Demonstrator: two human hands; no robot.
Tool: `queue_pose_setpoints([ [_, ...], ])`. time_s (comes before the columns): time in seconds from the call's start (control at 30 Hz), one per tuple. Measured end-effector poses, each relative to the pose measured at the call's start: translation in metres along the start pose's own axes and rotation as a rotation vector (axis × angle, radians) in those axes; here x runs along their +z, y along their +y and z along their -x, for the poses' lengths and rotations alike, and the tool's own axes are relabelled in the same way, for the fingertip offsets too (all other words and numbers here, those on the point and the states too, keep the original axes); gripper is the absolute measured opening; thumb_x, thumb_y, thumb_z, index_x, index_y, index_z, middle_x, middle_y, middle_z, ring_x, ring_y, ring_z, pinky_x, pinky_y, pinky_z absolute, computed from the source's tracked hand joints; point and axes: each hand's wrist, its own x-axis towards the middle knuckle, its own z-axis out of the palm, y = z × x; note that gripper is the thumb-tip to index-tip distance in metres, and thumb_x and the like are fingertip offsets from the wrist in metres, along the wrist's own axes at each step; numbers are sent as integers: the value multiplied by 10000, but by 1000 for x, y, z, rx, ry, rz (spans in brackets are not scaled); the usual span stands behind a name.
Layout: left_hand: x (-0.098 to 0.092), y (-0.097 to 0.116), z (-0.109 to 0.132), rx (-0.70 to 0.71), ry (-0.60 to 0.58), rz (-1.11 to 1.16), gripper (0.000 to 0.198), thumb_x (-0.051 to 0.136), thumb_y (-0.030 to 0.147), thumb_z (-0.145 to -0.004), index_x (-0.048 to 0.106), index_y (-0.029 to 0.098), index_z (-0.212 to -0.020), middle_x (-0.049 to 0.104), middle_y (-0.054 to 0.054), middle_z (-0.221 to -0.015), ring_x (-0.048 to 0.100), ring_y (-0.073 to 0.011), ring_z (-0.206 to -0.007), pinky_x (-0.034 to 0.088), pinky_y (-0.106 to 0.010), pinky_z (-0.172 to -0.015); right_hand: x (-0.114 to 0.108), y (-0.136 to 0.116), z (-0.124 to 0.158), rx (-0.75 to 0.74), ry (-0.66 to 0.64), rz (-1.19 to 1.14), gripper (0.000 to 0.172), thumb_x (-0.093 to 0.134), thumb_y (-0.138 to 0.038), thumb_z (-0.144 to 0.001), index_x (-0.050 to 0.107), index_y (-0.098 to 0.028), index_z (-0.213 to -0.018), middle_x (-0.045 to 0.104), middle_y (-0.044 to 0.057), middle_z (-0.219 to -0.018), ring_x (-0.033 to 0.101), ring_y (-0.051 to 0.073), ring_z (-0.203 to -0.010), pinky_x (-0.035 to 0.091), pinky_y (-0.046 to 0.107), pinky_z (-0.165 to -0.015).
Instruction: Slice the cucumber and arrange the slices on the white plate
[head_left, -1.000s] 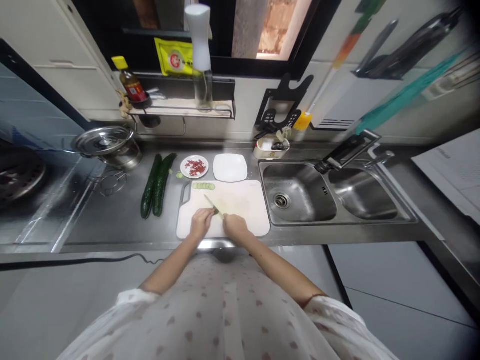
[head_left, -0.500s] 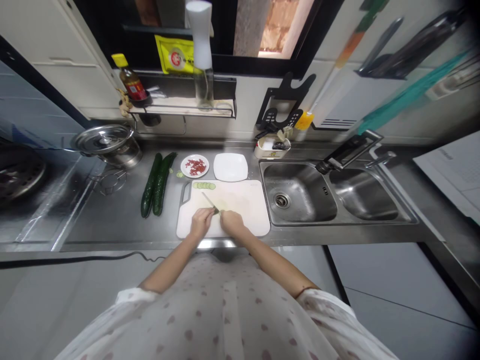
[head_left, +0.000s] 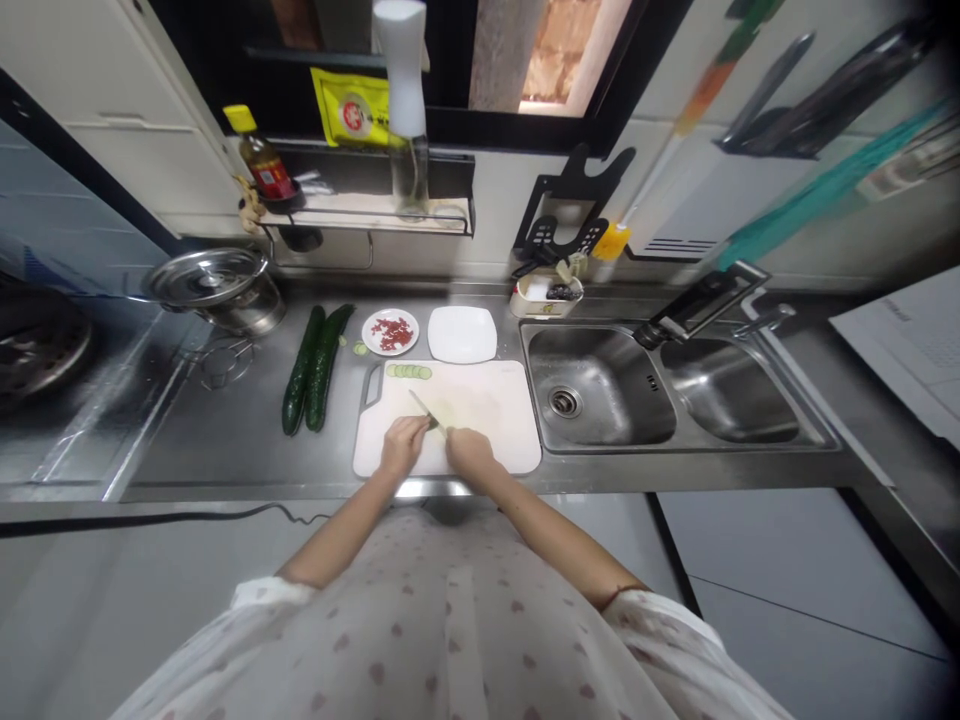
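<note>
On the white cutting board (head_left: 510,400), my right hand (head_left: 470,456) is closed round the handle of a knife (head_left: 421,404), whose blade points up and to the left. My left hand (head_left: 403,443) is closed on a small dark green piece of cucumber (head_left: 433,423), mostly hidden by the fingers. The blade lies right beside that piece; whether it touches is too small to tell. A row of several cucumber slices (head_left: 409,372) lies along the board's upper left edge. Two whole cucumbers (head_left: 321,370) rest on the counter to the left.
Behind the board stand a plate of red chopped bits (head_left: 390,332) and a white square plate (head_left: 462,334). The double sink (head_left: 600,400) is at the right. A lidded steel pot (head_left: 232,290) and a wire stand (head_left: 225,363) are at the left.
My right hand has drawn back slightly to the right with the knife, and the blade has shifted the same way. My left hand stays in place.
</note>
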Motion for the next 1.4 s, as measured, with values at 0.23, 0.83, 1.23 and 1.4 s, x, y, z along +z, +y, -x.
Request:
queue_pose_setpoints([
  [0.23,1,0,0,5,2,-1,213,489,245,-918,694,201,-957,717,-72,-976,649,-192,-910,528,-372,-841,-3,-3,-8,-5,2,-28,323,330,-119,-914,615,-130,-1067,686,140,-993,639,209,-961,471,286,-791],
  [0.83,2,-2,2,17,-4,-4,206,494,241,-918,687,186,-963,711,-75,-985,634,-194,-921,508,-366,-854,-11,-16,-24,29,4,-123,318,363,-118,-910,640,-135,-1066,694,130,-1021,638,195,-1010,462,264,-810],
  [1.23,1,2,2,-11,3,26,183,508,215,-908,684,196,-957,703,-71,-973,624,-191,-921,509,-365,-849,-9,-2,13,63,-92,-36,303,392,-102,-878,609,-130,-1088,682,157,-1004,649,225,-969,471,299,-772],
  [1.4,1,2,2,-10,7,29,190,505,213,-909,681,196,-979,699,-73,-980,621,-191,-927,509,-364,-845,-10,-2,15,73,-99,-36,289,394,-105,-883,606,-133,-1078,677,150,-1011,645,211,-972,467,283,-777],
])
